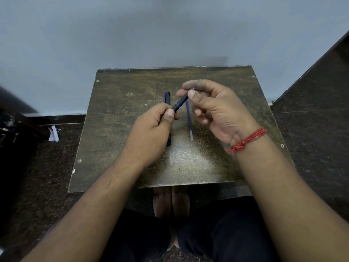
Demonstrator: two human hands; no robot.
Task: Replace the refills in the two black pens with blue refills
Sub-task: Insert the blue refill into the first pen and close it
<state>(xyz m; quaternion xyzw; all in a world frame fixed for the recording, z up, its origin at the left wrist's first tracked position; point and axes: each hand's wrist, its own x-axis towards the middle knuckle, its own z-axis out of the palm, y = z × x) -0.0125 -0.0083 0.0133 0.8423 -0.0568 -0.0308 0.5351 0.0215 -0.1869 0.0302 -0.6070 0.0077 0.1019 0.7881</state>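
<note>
**Two hands work on a black pen above a small wooden board**

Both hands meet over the middle of a worn wooden board [117, 118]. Left hand [151, 129] grips the lower end of a black pen [180, 104], fingers curled round it and thumb pressed on top. Right hand [213, 108] pinches the upper end of the same pen between thumb and forefinger, its other fingers loosely curled below. That pen is held off the board, slanting up toward the right, with a thin blue band showing on the barrel between the two grips and a small blue tip showing at the right fingertips. A red thread bracelet [245, 140] circles the right wrist.

Judging by the grips, one pen is being unscrewed or screwed together at its joint; which way cannot be told. Next, the halves likely need a steady opposite twist, kept in line so the refill does not bend.

Behind the left hand, a second dark pen [167, 98] lies on the board, pointing toward the far edge, partly hidden by the hand. Just right of the centre, a loose blue refill [189, 121] lies on the board, also pointing toward the far edge, partly beneath the right hand.

Beyond the board's left edge, a crumpled scrap of paper [53, 133] sits on the dark floor. A pale wall rises behind the far edge. Bare feet [171, 201] and dark-clad knees show below the near edge. Nothing blocks the hands.
</note>
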